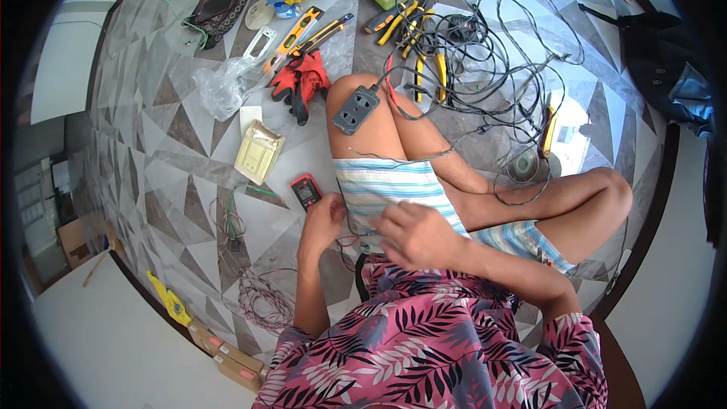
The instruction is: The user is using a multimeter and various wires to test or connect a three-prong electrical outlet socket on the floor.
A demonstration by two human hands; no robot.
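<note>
My left hand [326, 216] is beside the striped shorts, next to a red-and-black handheld meter [307, 192], its fingers curled in a pinch; what they hold is hidden or too small to make out. My right hand [409, 235] is over my lap with its fingers bent inward, likewise on something I cannot make out. Thin red and dark wires [346, 242] run below the hands. A black socket block [354, 111] lies on my thigh with its cord leading off to the right. A loose dark wire crosses the shorts above my hands.
Red gloves [301, 76], a level [297, 34], a cream box [259, 153] and plastic bags [221, 89] lie ahead-left. Tangled black cables [492, 53] and yellow-handled pliers [441, 76] are ahead-right. Coiled wires [265, 295] and cartons [238, 363] are at lower left; a black bag [655, 68] at right.
</note>
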